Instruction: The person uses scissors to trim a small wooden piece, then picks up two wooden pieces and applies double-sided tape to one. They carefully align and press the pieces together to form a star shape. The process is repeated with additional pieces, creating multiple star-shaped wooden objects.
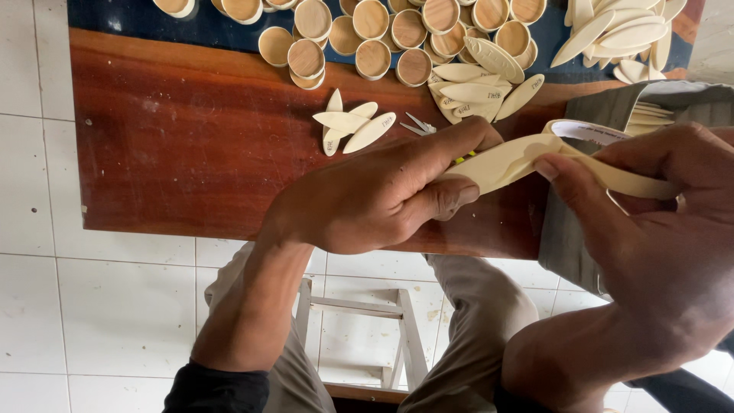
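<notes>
The left hand (375, 199) is clamped on one end of a pale cream piece (508, 162), thumb below and fingers curled over the top. The right hand (657, 229) pinches the other part of it between thumb and fingers, closed on it. The piece is thin, smooth and matt, shaped like a long leaf with a pointed tip; it looks like two or more thin layers lying together, with a narrow strip running on to the right through the right hand. A white curled band (585, 131) sits just behind it. The piece is held just above the near right part of the table (176, 153), whose top is dark reddish wood with a blue strip along the far edge.

On the table, a small cluster of the same cream leaves (348, 122) lies just beyond the left hand, and a bigger heap (478, 84) lies further back, some bearing small dark marks. A small metal tool (419, 125) lies between the cluster and the left fingers. Round wooden discs (382, 34) with pale rims crowd the far edge, many overlapping. Another pile of cream leaves (619, 30) sits at the far right corner. A grey bag (569, 237) hangs at the table's right end, with more leaves showing in its mouth. Below are grey trousers, a wooden stool (359, 321) and a white tiled floor (92, 306)
</notes>
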